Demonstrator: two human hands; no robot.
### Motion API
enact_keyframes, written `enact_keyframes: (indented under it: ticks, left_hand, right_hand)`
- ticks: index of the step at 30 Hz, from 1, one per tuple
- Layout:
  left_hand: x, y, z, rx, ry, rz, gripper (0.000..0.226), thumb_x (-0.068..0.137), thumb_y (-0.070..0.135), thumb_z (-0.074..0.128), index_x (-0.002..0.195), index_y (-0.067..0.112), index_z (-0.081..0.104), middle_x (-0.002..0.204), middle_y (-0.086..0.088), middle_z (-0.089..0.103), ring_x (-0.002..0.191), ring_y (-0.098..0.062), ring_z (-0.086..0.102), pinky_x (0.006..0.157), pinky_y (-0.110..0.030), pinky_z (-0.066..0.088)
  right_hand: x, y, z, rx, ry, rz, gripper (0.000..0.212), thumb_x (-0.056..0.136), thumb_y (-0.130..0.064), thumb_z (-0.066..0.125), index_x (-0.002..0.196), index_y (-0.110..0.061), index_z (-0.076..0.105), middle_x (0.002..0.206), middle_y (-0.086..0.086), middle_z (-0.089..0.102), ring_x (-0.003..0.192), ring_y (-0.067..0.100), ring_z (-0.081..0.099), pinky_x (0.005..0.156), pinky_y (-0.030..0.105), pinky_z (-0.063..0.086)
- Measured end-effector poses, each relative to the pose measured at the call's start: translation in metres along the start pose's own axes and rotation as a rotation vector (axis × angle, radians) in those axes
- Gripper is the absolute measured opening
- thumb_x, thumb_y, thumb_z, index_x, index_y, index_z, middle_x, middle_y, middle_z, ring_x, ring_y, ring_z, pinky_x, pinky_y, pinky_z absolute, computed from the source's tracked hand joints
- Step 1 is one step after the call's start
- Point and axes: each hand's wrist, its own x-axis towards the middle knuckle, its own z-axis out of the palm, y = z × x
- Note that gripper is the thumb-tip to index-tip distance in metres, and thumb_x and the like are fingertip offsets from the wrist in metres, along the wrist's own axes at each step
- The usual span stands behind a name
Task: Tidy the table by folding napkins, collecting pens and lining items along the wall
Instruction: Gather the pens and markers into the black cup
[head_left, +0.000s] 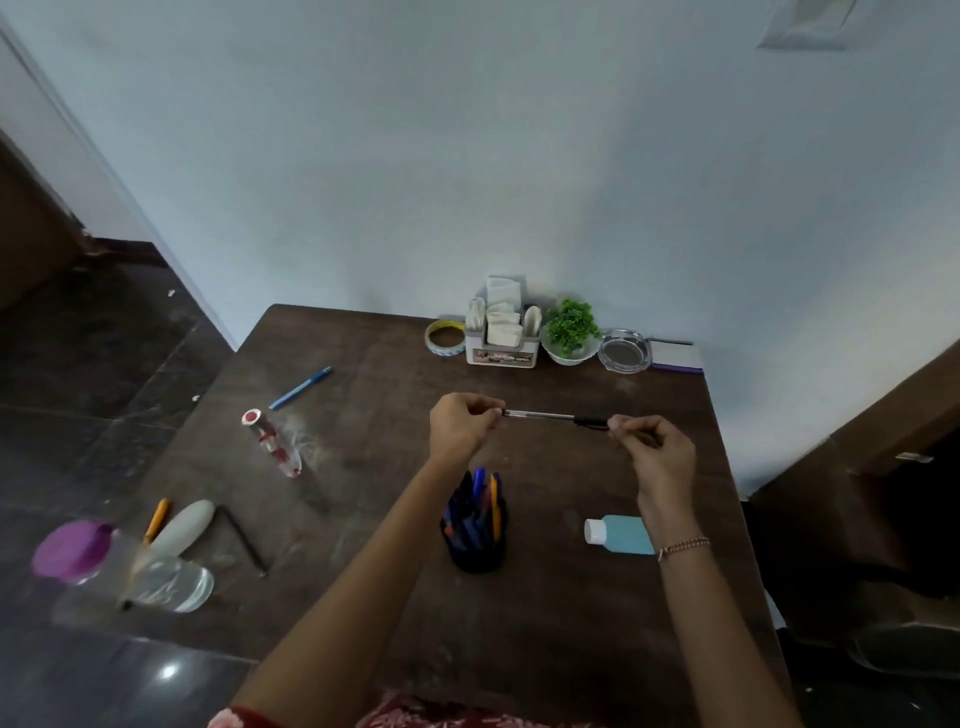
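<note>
Forearms reach over the dark wooden desk (363, 467), and between them, just nearer than the grips, stands a pen cup (475, 540) full of pens. The left grip (462, 421) and right grip (652, 447) each pinch one end of a black-and-silver pen (553, 417), held level above the desk. A blue bottle (621, 535) lies beside the right wrist, and a blue pen (301, 387) lies well to the left of the left grip. Beyond the grips, a tape roll (445, 338), napkin holder (501, 338), plant bowl (570, 332) and glass ashtray (623, 351) line the pale wall (467, 156).

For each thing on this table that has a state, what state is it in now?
black pen, held level by both ends
left hand, pinches one end
right hand, pinches the other end
pen holder, upright, partly full
blue pen, lying loose, outside the holder
blue bottle, on its side, cap on
napkin holder, upright, filled
</note>
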Motion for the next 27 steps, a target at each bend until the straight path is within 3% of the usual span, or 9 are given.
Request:
enact_keyframes:
  ticks: [2, 5, 8, 11, 14, 18, 23, 27]
  left_hand:
    - [-0.012, -0.010, -0.013, 0.052, 0.033, 0.010, 0.012, 0.086, 0.008, 0.065, 0.092, 0.010, 0.075, 0.084, -0.003, 0.073, 0.065, -0.001, 0.063, 0.070, -0.015, 0.053]
    - [-0.029, -0.025, -0.028, 0.131, 0.061, 0.014, 0.011, 0.086, 0.011, 0.066, 0.091, 0.012, 0.075, 0.079, 0.000, 0.071, 0.071, -0.007, 0.063, 0.066, -0.015, 0.051]
    - [-0.042, -0.037, -0.037, 0.214, 0.042, 0.015, 0.012, 0.086, 0.016, 0.066, 0.094, 0.014, 0.075, 0.086, 0.000, 0.073, 0.082, -0.011, 0.066, 0.080, -0.028, 0.055]
    - [-0.051, -0.045, -0.040, 0.307, -0.025, 0.012, 0.014, 0.087, 0.022, 0.066, 0.097, 0.018, 0.074, 0.095, 0.004, 0.072, 0.088, -0.007, 0.065, 0.080, -0.025, 0.053]
    - [-0.057, -0.047, -0.038, 0.338, -0.083, 0.027, 0.013, 0.085, 0.023, 0.068, 0.096, 0.020, 0.074, 0.095, 0.005, 0.073, 0.087, -0.005, 0.066, 0.079, -0.025, 0.054]
    - [-0.062, -0.040, -0.036, 0.361, -0.093, 0.115, 0.015, 0.082, 0.021, 0.070, 0.094, 0.017, 0.076, 0.090, 0.000, 0.074, 0.085, -0.009, 0.068, 0.078, -0.026, 0.054]
    - [-0.064, -0.030, -0.044, 0.292, -0.105, 0.176, 0.016, 0.085, 0.014, 0.067, 0.099, 0.010, 0.075, 0.091, -0.005, 0.074, 0.082, -0.012, 0.069, 0.080, -0.030, 0.056]
    - [-0.069, -0.034, -0.051, 0.267, -0.133, 0.217, 0.019, 0.084, 0.009, 0.065, 0.101, 0.011, 0.074, 0.091, -0.005, 0.075, 0.080, -0.007, 0.067, 0.075, -0.018, 0.053]
  right_hand:
    - [-0.012, 0.002, 0.009, -0.030, -0.051, -0.036, 0.018, 0.076, 0.004, 0.070, 0.070, -0.010, 0.061, 0.086, 0.004, 0.069, 0.080, 0.006, 0.064, 0.078, 0.019, 0.052]
    - [-0.027, 0.004, 0.021, -0.048, -0.111, -0.099, 0.017, 0.076, 0.003, 0.071, 0.070, -0.010, 0.062, 0.087, 0.006, 0.070, 0.078, 0.005, 0.064, 0.076, 0.016, 0.052]
    - [-0.038, 0.002, 0.032, -0.111, -0.152, -0.166, 0.015, 0.077, 0.000, 0.071, 0.070, -0.011, 0.062, 0.088, 0.004, 0.071, 0.082, 0.010, 0.066, 0.074, 0.016, 0.051]
    - [-0.048, -0.003, 0.040, -0.197, -0.195, -0.263, 0.010, 0.077, 0.000, 0.071, 0.073, -0.006, 0.064, 0.086, 0.002, 0.072, 0.081, 0.009, 0.068, 0.074, 0.018, 0.053]
    - [-0.057, -0.007, 0.047, -0.282, -0.265, -0.331, 0.016, 0.076, 0.001, 0.072, 0.070, -0.011, 0.064, 0.084, -0.004, 0.072, 0.079, 0.005, 0.068, 0.074, 0.020, 0.055]
    - [-0.071, -0.002, 0.056, -0.387, -0.332, -0.411, 0.028, 0.076, 0.003, 0.071, 0.066, -0.022, 0.061, 0.084, -0.008, 0.072, 0.081, 0.002, 0.068, 0.075, 0.019, 0.055]
    - [-0.083, 0.006, 0.066, -0.487, -0.393, -0.460, 0.029, 0.075, 0.009, 0.065, 0.068, -0.019, 0.061, 0.086, -0.009, 0.070, 0.084, -0.002, 0.066, 0.074, 0.013, 0.053]
    - [-0.088, 0.009, 0.070, -0.533, -0.441, -0.466, 0.029, 0.078, 0.009, 0.062, 0.068, -0.019, 0.060, 0.086, -0.012, 0.068, 0.085, -0.003, 0.065, 0.071, 0.010, 0.052]
